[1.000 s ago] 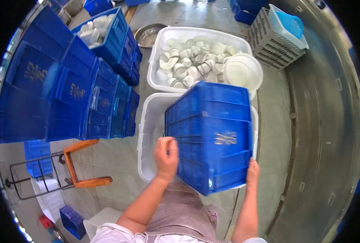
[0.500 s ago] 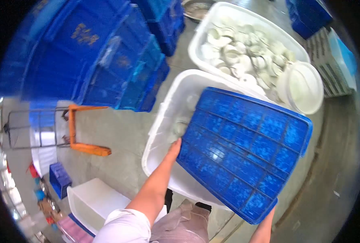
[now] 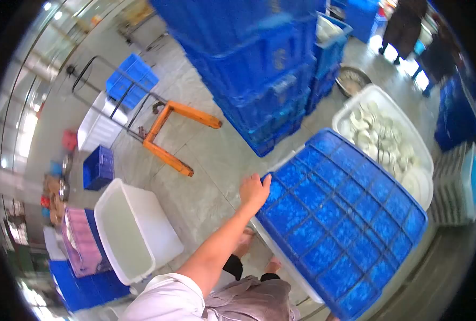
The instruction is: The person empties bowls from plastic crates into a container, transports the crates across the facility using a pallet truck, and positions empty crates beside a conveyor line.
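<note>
A blue plastic crate [image 3: 345, 219] is turned with its ribbed underside toward me, covering most of a white tub [image 3: 286, 255]. Only a strip of the tub's rim and side shows along the crate's left edge. My left hand [image 3: 255, 191] grips the crate at its upper left edge, fingers curled over the side. Of my right hand, at most a sliver shows by the crate's bottom corner at the lower frame edge; its fingers are hidden. Beyond the crate, a second white tub [image 3: 424, 140] holds several pale cup-like pieces [image 3: 377, 134].
Tall stacked blue crates [image 3: 270, 69] stand ahead. An orange-forked hand truck [image 3: 168, 134] is on the floor to the left. Nearer are a white bin [image 3: 160, 235] and a small blue crate [image 3: 99, 168]. A round metal basin [image 3: 352, 80] and people's legs [image 3: 404, 27] appear farther back.
My view has swung left. The tub's interior, visible earlier, is now covered by the crate. My left hand now shows on top of the crate's edge; my right arm has dropped nearly out of view.
</note>
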The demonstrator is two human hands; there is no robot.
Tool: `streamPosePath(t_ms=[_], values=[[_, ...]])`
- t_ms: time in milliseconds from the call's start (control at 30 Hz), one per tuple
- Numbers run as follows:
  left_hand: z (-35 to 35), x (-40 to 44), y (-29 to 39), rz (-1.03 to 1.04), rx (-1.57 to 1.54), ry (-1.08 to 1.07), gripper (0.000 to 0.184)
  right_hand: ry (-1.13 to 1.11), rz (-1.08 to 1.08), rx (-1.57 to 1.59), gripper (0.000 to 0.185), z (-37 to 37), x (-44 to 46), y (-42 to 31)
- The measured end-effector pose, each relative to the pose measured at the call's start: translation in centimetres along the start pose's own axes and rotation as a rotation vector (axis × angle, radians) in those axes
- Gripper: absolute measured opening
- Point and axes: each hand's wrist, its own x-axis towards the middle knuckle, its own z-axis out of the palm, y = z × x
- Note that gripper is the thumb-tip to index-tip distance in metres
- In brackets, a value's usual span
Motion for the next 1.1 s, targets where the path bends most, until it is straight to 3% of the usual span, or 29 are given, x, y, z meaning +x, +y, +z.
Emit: streamPosePath(t_ms=[167, 233, 333, 400, 500, 600, 667, 733, 800, 900, 933, 967, 1033, 1100], values=[[-4.7, -5.1, -12.3, -0.166, -0.425, 0.002, 0.051, -0.019, -0.365, -0.177, 0.041, 4.5, -7.7, -10.3], [-2.4, -7.4, -13.8, -0.298, -0.578, -0.053, 0.054, -0.007, -0.495, -0.233, 0.041, 6.3, -9.7, -13.8], [-4.2, -9.3, -25.8, -0.58, -0.792, 0.014, 0.056, -0.062, -0.745, -0.254, 0.04, 12.9, -17.4, -19.3], [-3.8, -9.3, -30.3, -0.715, -0.891, 0.08, 0.057, -0.089, -0.888, -0.261, 0.039, 17.1, -21.9, -22.7], [-11.2, -7.4, -35.5, -0.807, -0.902, 0.174, 0.056, -0.169, -1.071, -0.245, 0.038, 23.4, -29.0, -26.9], [-13.4, -1.3, -42.4, -0.694, -0.937, 0.174, 0.055, -0.27, -1.216, -0.225, 0.037, 29.4, -35.2, -30.5], [-14.5, 3.4, -45.4, -0.464, -1.007, 0.082, 0.059, -0.338, -1.279, -0.211, 0.036, 33.0, -38.2, -32.3], [-23.4, 7.1, -48.5, -0.621, -1.351, 0.132, 0.066, -0.433, -1.36, -0.204, 0.036, 37.8, -42.0, -34.2], [-27.7, 9.1, -49.5, -0.677, -1.771, 0.144, 0.073, -0.569, -1.434, -0.22, 0.035, 43.5, -44.4, -35.9], [-31.6, 11.1, -55.7, -0.535, -2.389, 0.185, 0.082, -1.032, -1.5, -0.34, 0.037, 60.1, -46.4, -38.3], [-31.7, 11.8, -58.6, -0.435, -2.505, 0.197, 0.084, -0.865, -1.793, -0.51, 0.031, 58.8, -57.8, -38.7], [-31.3, 12.2, -61.1, -0.316, -2.611, 0.205, 0.086, -0.875, -1.975, -0.546, 0.032, 62.1, -60.7, -38.2], [-24.6, 12.6, -61.4, -0.942, -2.595, 0.565, 0.082, -0.852, -2.188, -0.816, 0.032, 65.0, -62.3, -37.1], [-28.7, 12.8, -63.3, -0.913, -2.586, 0.775, 0.077, -0.911, -2.416, -0.795, 0.031, 73.4, -69.4, -37.4]])
